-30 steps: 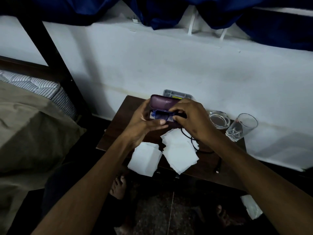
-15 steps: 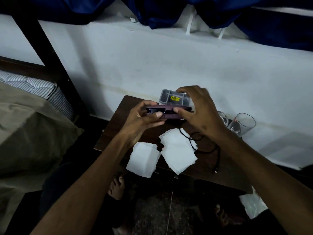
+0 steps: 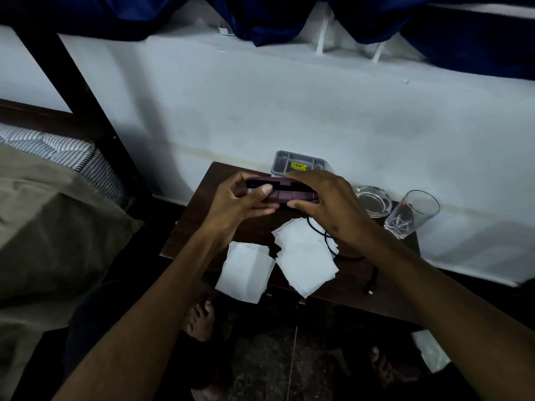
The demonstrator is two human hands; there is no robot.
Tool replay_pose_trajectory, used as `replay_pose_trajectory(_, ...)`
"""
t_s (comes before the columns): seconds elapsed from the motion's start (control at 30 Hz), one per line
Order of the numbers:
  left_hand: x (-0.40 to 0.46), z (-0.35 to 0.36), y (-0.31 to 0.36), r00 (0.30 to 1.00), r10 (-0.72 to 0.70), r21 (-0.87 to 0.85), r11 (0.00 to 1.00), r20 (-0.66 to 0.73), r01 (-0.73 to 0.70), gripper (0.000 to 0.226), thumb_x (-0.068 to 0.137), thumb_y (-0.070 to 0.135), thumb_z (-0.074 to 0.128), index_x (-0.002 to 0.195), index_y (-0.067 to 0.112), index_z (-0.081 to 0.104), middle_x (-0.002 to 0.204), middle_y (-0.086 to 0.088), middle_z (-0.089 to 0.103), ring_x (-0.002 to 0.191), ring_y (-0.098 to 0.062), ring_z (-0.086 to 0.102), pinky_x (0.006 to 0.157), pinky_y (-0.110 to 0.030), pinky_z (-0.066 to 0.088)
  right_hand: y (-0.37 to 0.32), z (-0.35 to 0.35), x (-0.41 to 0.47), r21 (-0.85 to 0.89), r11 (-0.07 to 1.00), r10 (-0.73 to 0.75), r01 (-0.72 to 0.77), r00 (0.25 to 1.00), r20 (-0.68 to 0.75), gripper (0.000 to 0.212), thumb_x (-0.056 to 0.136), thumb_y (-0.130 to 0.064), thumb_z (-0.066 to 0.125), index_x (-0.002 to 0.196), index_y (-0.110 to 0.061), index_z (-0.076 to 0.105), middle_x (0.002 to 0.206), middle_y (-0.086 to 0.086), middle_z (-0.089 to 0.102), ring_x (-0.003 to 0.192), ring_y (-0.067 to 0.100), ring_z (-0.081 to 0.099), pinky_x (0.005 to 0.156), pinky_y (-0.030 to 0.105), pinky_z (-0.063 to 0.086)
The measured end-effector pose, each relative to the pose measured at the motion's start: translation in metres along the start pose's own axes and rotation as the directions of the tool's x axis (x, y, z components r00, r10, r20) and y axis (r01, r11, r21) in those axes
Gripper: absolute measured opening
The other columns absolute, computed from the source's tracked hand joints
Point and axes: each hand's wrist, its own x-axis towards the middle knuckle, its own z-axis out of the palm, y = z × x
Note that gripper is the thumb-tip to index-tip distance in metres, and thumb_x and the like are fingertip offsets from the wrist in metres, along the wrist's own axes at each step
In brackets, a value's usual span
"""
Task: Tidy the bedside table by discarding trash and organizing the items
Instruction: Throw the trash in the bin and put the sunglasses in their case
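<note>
Case (image 3: 282,194) lowered, gripped between both hands' fingers (image 3: 262,189).

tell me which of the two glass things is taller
The drinking glass at the table's far right; the glass ashtray beside it is low and squat.

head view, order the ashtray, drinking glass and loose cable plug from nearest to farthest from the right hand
From the right hand, gripping the purple case:
1. Ashtray, just right of the hand, by the wall.
2. Drinking glass, farther right, beyond the ashtray.
3. Cable plug, at the table's front edge; close to the glass's distance, so this order is tentative.
</note>
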Motion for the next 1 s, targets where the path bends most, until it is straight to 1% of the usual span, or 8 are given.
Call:
replay_pose_trajectory(0.2, 0.002, -0.003, -0.001, 0.999, 0.021, 0.049, 0.999, 0.05, -0.023, 0.045, 0.092, 0.005, 0.079, 0.133, 0.005, 0.062, 0.122, -0.024, 0.074, 0.105, -0.041, 0.078, 0.087, -0.054, 0.064, 0.0, 0.003, -0.003, 0.02, 0.999, 0.044, -0.044, 0.999, -0.005, 0.059, 0.084, -0.026, 0.085, 0.138, -0.026, 0.062, 0.127, -0.004, 0.07, 0.114, 0.015, 0.062, 0.095, 0.031, 0.052)
replay_pose_trajectory(0.3, 0.004, -0.004, -0.001, 0.999, 0.042, 0.029, 0.999, 0.019, -0.043, 0.047, 0.088, 0.0, 0.081, 0.132, 0.003, 0.063, 0.128, -0.023, 0.071, 0.112, -0.039, 0.076, 0.089, -0.052, 0.064, -0.002, -0.001, -0.007, 0.092, 0.992, 0.089, -0.083, 0.994, -0.057, 0.061, 0.085, -0.03, 0.084, 0.139, -0.029, 0.057, 0.131, -0.01, 0.062, 0.117, 0.006, 0.055, 0.098, 0.019, 0.045)
replay_pose_trajectory(0.37, 0.005, -0.007, -0.001, 0.999, 0.043, 0.004, 0.999, -0.016, -0.043, 0.048, 0.088, -0.003, 0.08, 0.132, 0.001, 0.063, 0.13, -0.025, 0.069, 0.112, -0.04, 0.075, 0.09, -0.051, 0.064, -0.002, -0.007, -0.01, 0.064, 0.996, 0.068, -0.055, 0.974, -0.216, 0.041, 0.09, -0.026, 0.079, 0.128, -0.025, 0.063, 0.124, -0.014, 0.061, 0.114, 0.007, 0.052, 0.095, 0.012, 0.038)
replay_pose_trajectory(0.43, 0.007, -0.009, -0.002, 0.998, 0.037, -0.041, 0.998, -0.046, -0.039, 0.05, 0.087, -0.007, 0.079, 0.133, 0.0, 0.061, 0.133, -0.03, 0.065, 0.11, -0.039, 0.076, 0.091, -0.051, 0.064, 0.002, -0.01, -0.014, -0.035, 0.999, -0.012, 0.001, 0.943, -0.333, 0.02, 0.092, -0.017, 0.075, 0.111, -0.019, 0.069, 0.111, -0.01, 0.064, 0.106, 0.013, 0.054, 0.092, 0.024, 0.042)
replay_pose_trajectory(0.53, 0.008, -0.009, -0.002, 0.997, 0.041, -0.081, 0.996, -0.058, -0.046, 0.054, 0.085, -0.01, 0.079, 0.135, -0.001, 0.06, 0.137, -0.033, 0.06, 0.109, -0.038, 0.075, 0.092, -0.051, 0.062, 0.008, -0.007, -0.019, -0.18, 0.98, -0.137, 0.089, 0.953, -0.27, 0.017, 0.094, -0.014, 0.074, 0.111, -0.016, 0.075, 0.107, -0.004, 0.071, 0.102, 0.019, 0.057, 0.088, 0.041, 0.046)
replay_pose_trajectory(0.63, 0.008, -0.007, -0.003, 0.999, 0.039, -0.097, 0.994, -0.038, -0.043, 0.059, 0.082, -0.012, 0.08, 0.136, -0.001, 0.059, 0.136, -0.029, 0.063, 0.114, -0.038, 0.073, 0.094, -0.052, 0.062, 0.011, -0.006, -0.021, -0.253, 0.954, -0.216, 0.158, 0.952, -0.218, 0.026, 0.097, -0.011, 0.071, 0.122, -0.014, 0.075, 0.117, -0.001, 0.074, 0.105, 0.024, 0.06, 0.086, 0.044, 0.048)
replay_pose_trajectory(0.83, 0.004, -0.004, 0.002, 0.994, 0.084, 0.007, 0.996, 0.072, -0.085, 0.067, 0.081, -0.019, 0.075, 0.141, 0.003, 0.056, 0.135, -0.012, 0.072, 0.124, -0.03, 0.07, 0.096, -0.041, 0.059, 0.008, -0.011, -0.014, -0.164, 0.985, -0.098, 0.058, 0.964, -0.246, 0.036, 0.098, -0.011, 0.068, 0.134, -0.015, 0.07, 0.127, 0.003, 0.073, 0.114, 0.025, 0.063, 0.098, 0.044, 0.05)
replay_pose_trajectory(1.0, 0.004, 0.0, 0.002, 0.986, 0.121, 0.04, 0.991, 0.112, -0.126, 0.076, 0.076, -0.025, 0.075, 0.145, 0.002, 0.054, 0.139, -0.017, 0.068, 0.127, -0.025, 0.068, 0.097, -0.035, 0.058, 0.01, -0.016, -0.005, -0.107, 0.994, -0.005, -0.017, 0.98, -0.197, 0.026, 0.093, -0.018, 0.073, 0.119, -0.018, 0.075, 0.116, -0.001, 0.075, 0.107, 0.019, 0.062, 0.094, 0.034, 0.049)
